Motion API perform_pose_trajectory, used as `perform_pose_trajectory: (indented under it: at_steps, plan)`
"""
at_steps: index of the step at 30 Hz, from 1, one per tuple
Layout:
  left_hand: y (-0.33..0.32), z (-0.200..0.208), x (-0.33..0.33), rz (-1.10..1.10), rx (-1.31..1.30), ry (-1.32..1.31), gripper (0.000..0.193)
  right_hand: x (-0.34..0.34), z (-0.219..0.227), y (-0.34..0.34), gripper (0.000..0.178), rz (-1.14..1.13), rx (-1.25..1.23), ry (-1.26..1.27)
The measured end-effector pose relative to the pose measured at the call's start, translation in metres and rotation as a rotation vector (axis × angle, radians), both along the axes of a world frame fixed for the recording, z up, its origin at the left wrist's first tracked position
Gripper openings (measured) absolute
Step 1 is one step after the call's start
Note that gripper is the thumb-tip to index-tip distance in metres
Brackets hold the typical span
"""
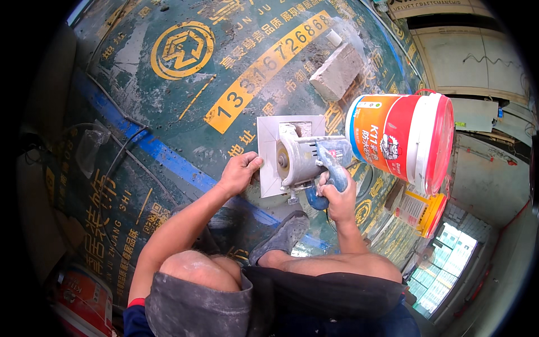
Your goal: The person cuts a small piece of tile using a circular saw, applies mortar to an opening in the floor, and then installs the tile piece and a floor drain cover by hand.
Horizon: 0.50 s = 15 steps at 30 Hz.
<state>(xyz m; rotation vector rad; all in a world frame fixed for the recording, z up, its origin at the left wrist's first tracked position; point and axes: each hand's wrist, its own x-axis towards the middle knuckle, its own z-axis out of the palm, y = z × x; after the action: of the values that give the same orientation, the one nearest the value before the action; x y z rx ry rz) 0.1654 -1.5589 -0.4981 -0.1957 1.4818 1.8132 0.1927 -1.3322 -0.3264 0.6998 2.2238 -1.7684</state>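
A square white tile with thin lines marked on it lies below my hands, its far part showing a rough rectangular cut-out. My left hand is closed at the tile's left edge, thumb against it. In my right hand is the handle of a dusty blue-and-grey tile saw. The saw's base rests over the tile, with its round blade side facing left. Saw and hand cover much of the tile's right side, and the blade's lower edge is hidden.
A red, orange and white bucket stands close to the saw's right. Behind it is a yellow-and-red bucket. A grey block lies beyond the tile. Cables cross the green printed floor covering at left. Another red bucket sits lower left.
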Motion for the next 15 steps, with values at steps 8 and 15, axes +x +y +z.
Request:
perform_pose_trajectory:
  at_steps: [8, 15]
  plan:
    - [0.0011, -0.0062, 0.0029, 0.025, 0.015, -0.039, 0.031, 0.0039, -0.0012, -0.0004, 0.018, -0.008, 0.003, 0.009]
    - [0.0009, -0.0058, 0.0037, 0.031, 0.020, -0.022, 0.031, 0.0047, 0.0013, -0.0038, 0.017, -0.015, 0.013, -0.007]
